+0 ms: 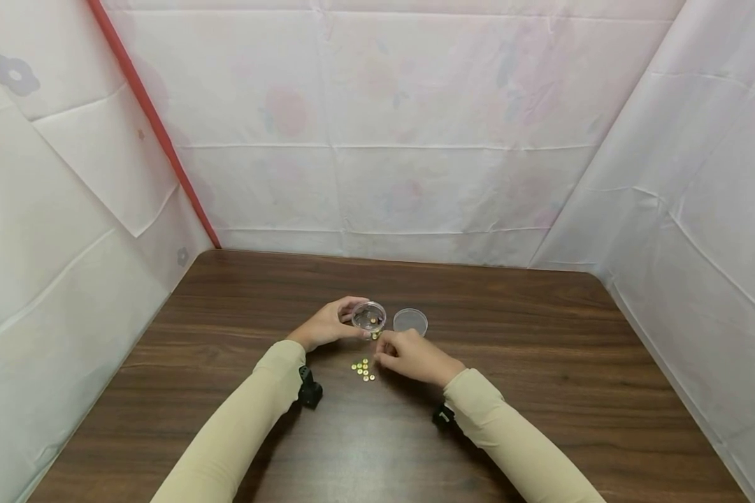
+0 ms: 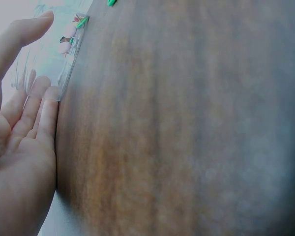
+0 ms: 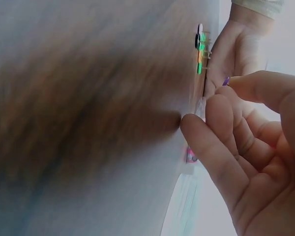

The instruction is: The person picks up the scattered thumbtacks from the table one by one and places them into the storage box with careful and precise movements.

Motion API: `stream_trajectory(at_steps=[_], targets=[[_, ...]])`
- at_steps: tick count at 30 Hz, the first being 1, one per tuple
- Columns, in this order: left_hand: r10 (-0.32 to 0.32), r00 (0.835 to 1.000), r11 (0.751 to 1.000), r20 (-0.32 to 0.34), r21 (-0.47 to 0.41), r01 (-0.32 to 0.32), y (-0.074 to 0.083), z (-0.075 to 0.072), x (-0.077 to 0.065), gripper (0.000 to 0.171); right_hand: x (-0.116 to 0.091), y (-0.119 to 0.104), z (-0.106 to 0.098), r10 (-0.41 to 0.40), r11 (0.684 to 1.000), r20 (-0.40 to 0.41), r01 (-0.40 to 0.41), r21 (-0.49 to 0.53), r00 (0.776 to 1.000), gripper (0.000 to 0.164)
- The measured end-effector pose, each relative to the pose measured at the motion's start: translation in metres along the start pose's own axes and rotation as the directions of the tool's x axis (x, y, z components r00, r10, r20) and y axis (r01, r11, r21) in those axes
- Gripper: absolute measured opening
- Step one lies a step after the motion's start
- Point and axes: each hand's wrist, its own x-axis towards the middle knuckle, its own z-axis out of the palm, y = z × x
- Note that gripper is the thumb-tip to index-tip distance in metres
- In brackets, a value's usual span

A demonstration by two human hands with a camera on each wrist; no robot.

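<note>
The left hand curls round a clear round plastic container, thumb along its near side and fingers along its far side, with a few tacks inside low beyond the thumb tip. Close by, the right hand has thumb and forefinger narrowed to a pinch on a purple-edged thumbtack, right between the tips; its other fingers bend loosely beneath. From where I stand, the loose thumbtacks lie in a small cluster just left of the right fingertips and on the wearer's side of the left thumb, pins up, their coloured heads against the dark wooden table. The clear round lid lies just beyond the right hand's knuckles, apart from the container.
</note>
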Motion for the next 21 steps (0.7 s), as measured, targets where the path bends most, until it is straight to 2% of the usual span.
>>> stream_trajectory(at_steps=[10, 16, 21], targets=[[0.013, 1.000, 1.000, 0.008, 0.019, -0.013, 0.002, -0.001, -0.001, 0.069, 0.004, 0.007, -0.009, 0.034, 0.999, -0.109, -0.030, 0.038, 0.993, 0.005], [0.000, 1.000, 1.000, 0.010, 0.014, -0.001, 0.004, 0.000, -0.002, 0.070, 0.010, 0.012, -0.015, 0.041, 0.999, -0.210, -0.037, 0.021, 0.977, 0.004], [-0.014, 1.000, 1.000, 0.013, 0.004, 0.014, 0.005, -0.001, -0.002, 0.070, 0.016, 0.016, -0.017, 0.054, 0.998, -0.249, -0.047, 0.034, 0.967, 0.005]])
